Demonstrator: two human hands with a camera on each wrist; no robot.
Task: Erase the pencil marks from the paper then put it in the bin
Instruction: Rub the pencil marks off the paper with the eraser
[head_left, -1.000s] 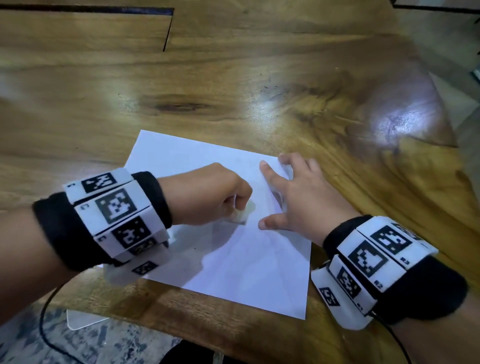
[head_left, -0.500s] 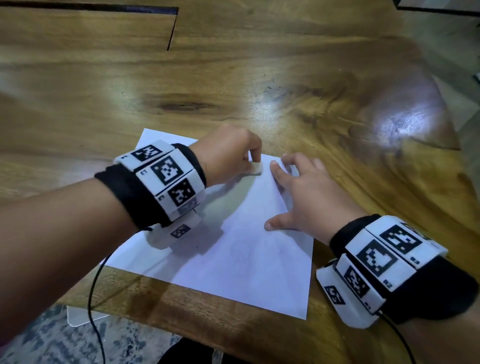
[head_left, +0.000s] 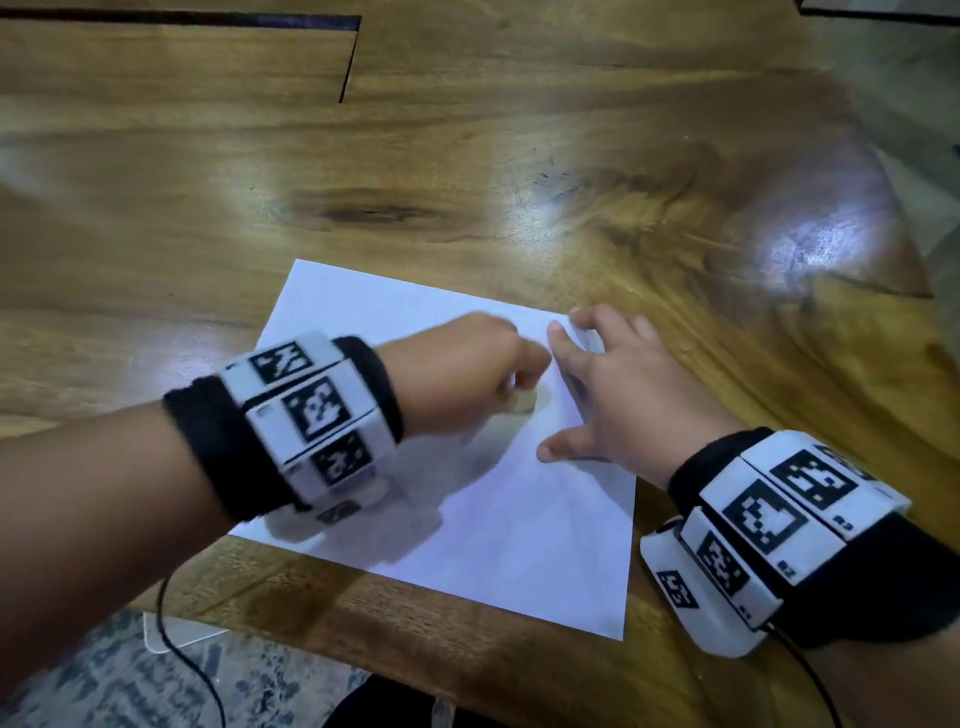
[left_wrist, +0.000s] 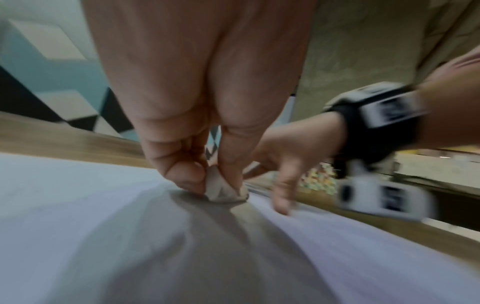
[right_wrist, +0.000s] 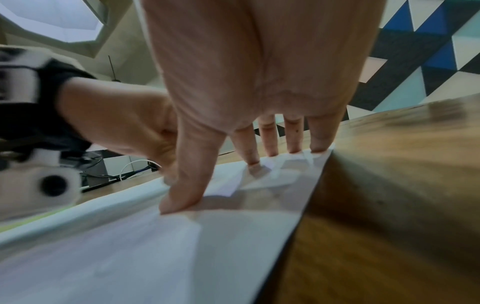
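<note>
A white sheet of paper lies on the wooden table near its front edge. My left hand pinches a small whitish eraser and presses it onto the paper's middle; the left wrist view shows the eraser between thumb and fingers, touching the sheet. My right hand lies spread on the paper's right side, fingers straight and pressing it flat. In the right wrist view its fingertips sit near the paper's far corner and edge. Pencil marks are too faint to make out.
The table's front edge runs just below the paper, with patterned floor beyond it. A black cable hangs from my left wrist. A dark seam crosses the table's far part. No bin is in view.
My left hand with the eraser went from mid-sheet up to the paper's far edge, then came back down toward the middle. My right hand stayed pressed on the paper.
</note>
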